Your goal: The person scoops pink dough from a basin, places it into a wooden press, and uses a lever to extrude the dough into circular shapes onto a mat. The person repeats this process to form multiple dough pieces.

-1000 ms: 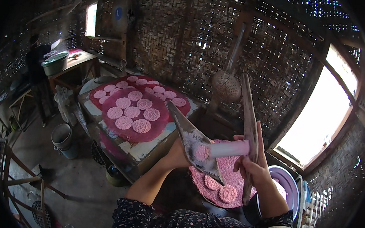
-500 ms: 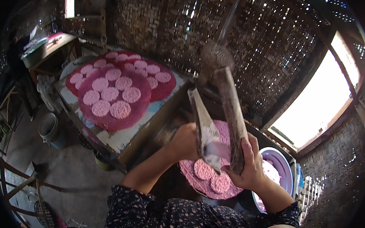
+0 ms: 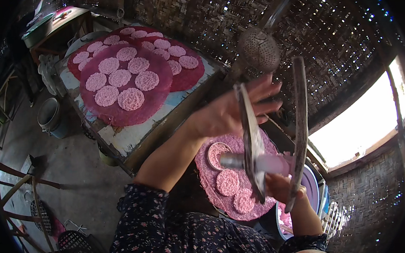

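Observation:
A wooden hand press stands in front of me, its left handle bar and right handle bar apart, joined by a pink-smeared plunger. From the left bar sticks a short metal cylinder. My left hand is open, fingers spread, behind the upper part of the left bar. Low on the press, my right hand is closed round the right bar by the plunger. Below lies a round pink mat with a ring round pink strands, plus two pink strand discs.
On the table at left, red-pink round mats carry many strand discs. A lilac basin with pink dough stands at my right. A perforated ladle hangs by the woven wall. A bucket and wooden stools stand on the floor.
My left hand has let go of the left bar, spread its fingers and moved up and right. The bars stand farther right and turned, showing the metal cylinder. The ring has come into view.

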Demonstrator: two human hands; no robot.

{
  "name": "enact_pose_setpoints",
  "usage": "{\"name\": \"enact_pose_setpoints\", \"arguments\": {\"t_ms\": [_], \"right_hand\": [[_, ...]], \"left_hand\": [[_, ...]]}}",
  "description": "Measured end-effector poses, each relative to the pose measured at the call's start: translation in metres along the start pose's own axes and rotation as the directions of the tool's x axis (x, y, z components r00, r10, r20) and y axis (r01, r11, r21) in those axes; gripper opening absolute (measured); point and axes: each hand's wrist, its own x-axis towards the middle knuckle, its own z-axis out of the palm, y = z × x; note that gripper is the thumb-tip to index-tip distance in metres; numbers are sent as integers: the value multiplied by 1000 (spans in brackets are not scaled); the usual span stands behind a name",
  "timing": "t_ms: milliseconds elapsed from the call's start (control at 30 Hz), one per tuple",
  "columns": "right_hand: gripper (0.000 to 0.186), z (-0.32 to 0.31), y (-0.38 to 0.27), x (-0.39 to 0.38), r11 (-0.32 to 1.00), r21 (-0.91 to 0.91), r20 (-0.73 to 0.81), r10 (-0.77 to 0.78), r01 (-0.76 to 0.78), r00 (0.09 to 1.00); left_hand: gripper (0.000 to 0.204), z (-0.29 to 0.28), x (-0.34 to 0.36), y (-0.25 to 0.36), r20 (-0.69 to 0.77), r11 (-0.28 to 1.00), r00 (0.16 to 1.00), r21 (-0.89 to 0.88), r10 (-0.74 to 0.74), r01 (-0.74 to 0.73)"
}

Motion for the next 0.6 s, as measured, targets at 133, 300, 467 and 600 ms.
{"name": "enact_pose_setpoints", "arguments": {"t_ms": [133, 300, 467, 600], "right_hand": [[124, 4, -9, -8, 991, 71, 33, 109, -111, 993], [124, -1, -28, -7, 958, 158, 5, 242, -240, 970], [125, -27, -30, 15, 938, 127, -131, 337, -321, 932], [105, -42, -24, 31, 941, 111, -186, 336, -320, 923]], "left_hand": [[109, 13, 32, 0, 253, 920, 953, -387, 167, -59], [98, -25, 34, -25, 88, 959, 985, -255, 147, -120], [46, -99, 8, -56, -239, 861, 970, -482, 51, -164], [58, -137, -15, -76, -309, 774, 945, -572, 103, -271]]}}
